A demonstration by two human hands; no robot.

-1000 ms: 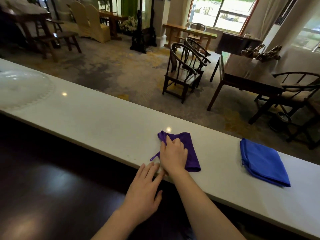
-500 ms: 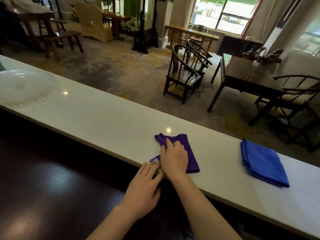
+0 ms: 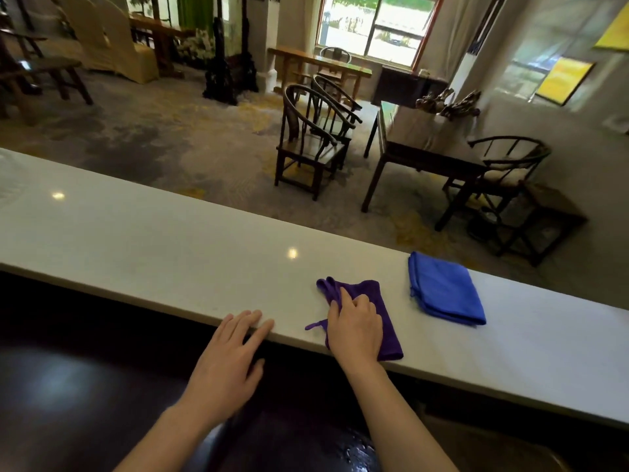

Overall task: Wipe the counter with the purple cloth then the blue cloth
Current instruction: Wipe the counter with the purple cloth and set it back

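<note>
A long white counter (image 3: 170, 240) runs across the view. The purple cloth (image 3: 384, 321) lies folded near its front edge, and my right hand (image 3: 355, 323) presses down on it, fingers curled into the fabric. A thin purple loop sticks out to the left of that hand. My left hand (image 3: 228, 359) lies flat, fingers apart, its fingertips on the counter's front edge, holding nothing. The blue cloth (image 3: 446, 289) lies folded on the counter to the right of the purple one, a short gap between them.
A dark glossy lower surface (image 3: 85, 386) sits below the counter's front edge, under my arms. Beyond the counter's far edge the floor drops to a room with dark wooden chairs (image 3: 313, 144) and a table (image 3: 425, 144).
My right hand has slid the purple cloth rightward along the counter, closer to the blue cloth. My left hand has moved apart from it, fingertips now on the counter's edge.
</note>
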